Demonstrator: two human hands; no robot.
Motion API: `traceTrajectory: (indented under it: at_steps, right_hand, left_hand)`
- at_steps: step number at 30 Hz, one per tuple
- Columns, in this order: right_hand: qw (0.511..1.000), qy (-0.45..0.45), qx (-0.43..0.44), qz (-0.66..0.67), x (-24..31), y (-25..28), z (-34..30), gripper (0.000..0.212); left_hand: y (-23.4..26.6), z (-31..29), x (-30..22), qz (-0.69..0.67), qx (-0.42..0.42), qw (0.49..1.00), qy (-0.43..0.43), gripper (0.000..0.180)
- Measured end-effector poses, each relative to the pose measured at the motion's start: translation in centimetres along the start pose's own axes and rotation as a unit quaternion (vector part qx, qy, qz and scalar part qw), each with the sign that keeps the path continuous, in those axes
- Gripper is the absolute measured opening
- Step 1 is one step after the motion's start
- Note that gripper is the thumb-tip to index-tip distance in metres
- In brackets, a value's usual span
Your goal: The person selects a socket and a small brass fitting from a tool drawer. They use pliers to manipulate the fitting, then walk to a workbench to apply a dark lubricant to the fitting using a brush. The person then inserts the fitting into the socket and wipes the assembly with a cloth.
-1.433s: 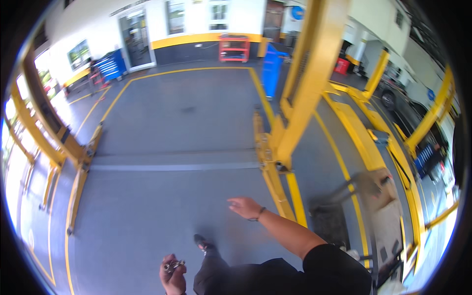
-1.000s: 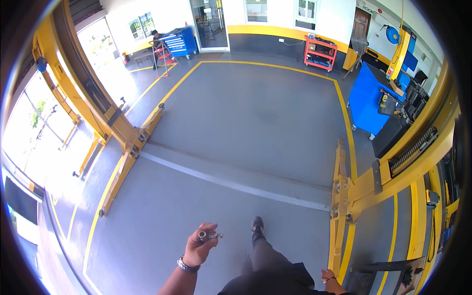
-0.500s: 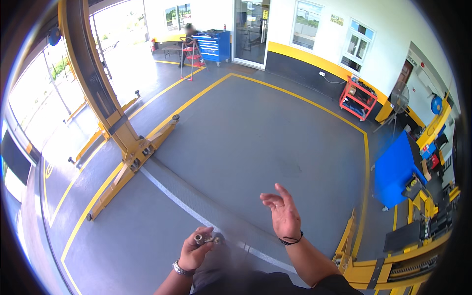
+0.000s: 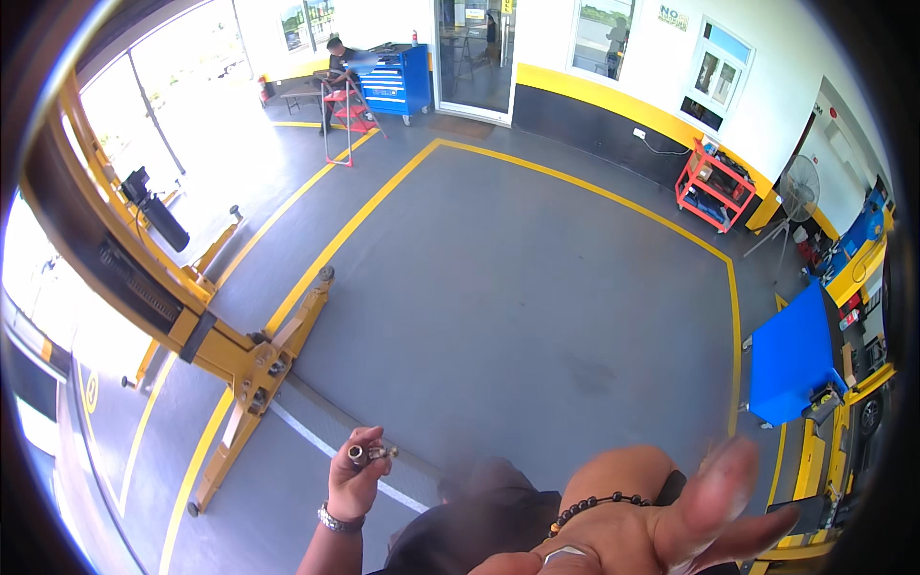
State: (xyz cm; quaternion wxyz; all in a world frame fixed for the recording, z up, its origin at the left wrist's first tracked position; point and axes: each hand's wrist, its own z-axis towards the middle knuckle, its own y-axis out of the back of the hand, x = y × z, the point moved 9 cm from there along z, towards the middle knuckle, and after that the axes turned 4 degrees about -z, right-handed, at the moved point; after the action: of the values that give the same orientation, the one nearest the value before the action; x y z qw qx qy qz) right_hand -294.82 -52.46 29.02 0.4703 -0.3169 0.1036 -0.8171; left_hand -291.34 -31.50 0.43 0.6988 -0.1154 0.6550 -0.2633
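Observation:
At the lower left, my left hand (image 4: 353, 484) is closed around a small metal socket tool (image 4: 357, 454). Its hollow round end faces up, and a brassy fitting shows beside it at the fingertips; the rest is hidden in the palm. A metal watch circles that wrist. My right hand (image 4: 661, 532) looms large near the lower right, close to the camera and a little blurred. Its fingers are stretched apart and nothing shows in them. It wears a beaded bracelet and what looks like a ring. Both hands are in the air above the grey floor (image 4: 498, 316).
A yellow lift post (image 4: 216, 345) with low arms stands on the left. At the back, a person (image 4: 337, 59) is by a blue tool cabinet (image 4: 407, 81) and red step ladder (image 4: 350, 113). On the right are a red cart (image 4: 714, 187), fan (image 4: 800, 187) and blue cabinet (image 4: 791, 355).
My right hand has come up close to the camera and turned, fingers pointing right. My left hand still holds the socket tool, slightly further left. The view has shifted, and the lift post leans more.

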Motion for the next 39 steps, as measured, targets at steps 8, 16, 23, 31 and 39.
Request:
traceTrajectory:
  at_steps: [8,16,23,31,39]
  right_hand:
    - [0.993,-0.078,-0.067,0.054,-13.6,29.2,9.0,0.088]
    - [0.976,-0.197,-0.073,0.054,-31.5,52.6,24.8,0.082]
    - [0.703,-0.545,-0.076,-0.451,-52.9,89.3,22.2,0.056]
    - [0.216,-0.884,-0.201,-0.362,-43.0,105.7,-3.0,0.046]
    - [0.136,-0.835,-0.403,-0.349,-42.3,115.5,1.9,0.037]
  left_hand:
    - [4.8,29.4,0.4,-0.022,0.100,0.994,-0.044,0.044]
    - [15.2,50.0,0.1,0.073,-0.050,0.996,-0.020,0.045]
    - [28.4,66.7,1.7,-0.021,-0.158,0.986,-0.051,0.051]
    - [40.1,98.0,-5.1,0.072,-0.098,0.992,-0.022,0.046]
    - [39.8,133.7,-5.7,0.074,0.141,0.987,-0.008,0.047]
